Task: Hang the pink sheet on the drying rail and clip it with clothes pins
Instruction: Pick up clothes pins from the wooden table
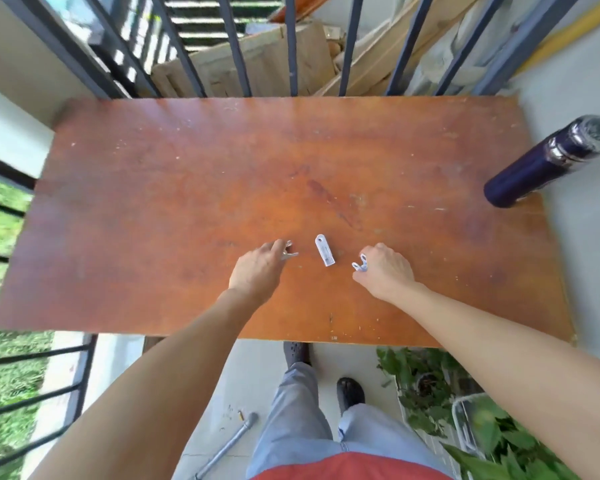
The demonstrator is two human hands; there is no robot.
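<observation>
Three white clothes pins are over the brown wooden table (187, 188). My left hand (257, 271) pinches one clothes pin (289, 252) at its fingertips. My right hand (385, 270) grips a second clothes pin (360, 264), whose white ends stick out to the left of the fingers. A third clothes pin (325, 250) lies flat on the table between the two hands, touched by neither. No pink sheet and no drying rail are in view.
A dark blue flask (548, 161) stands at the table's right edge. Dark metal railing bars (293, 46) rise behind the table, with planks beyond. Green plants (430, 386) and a metal pipe (227, 445) are on the floor by my feet.
</observation>
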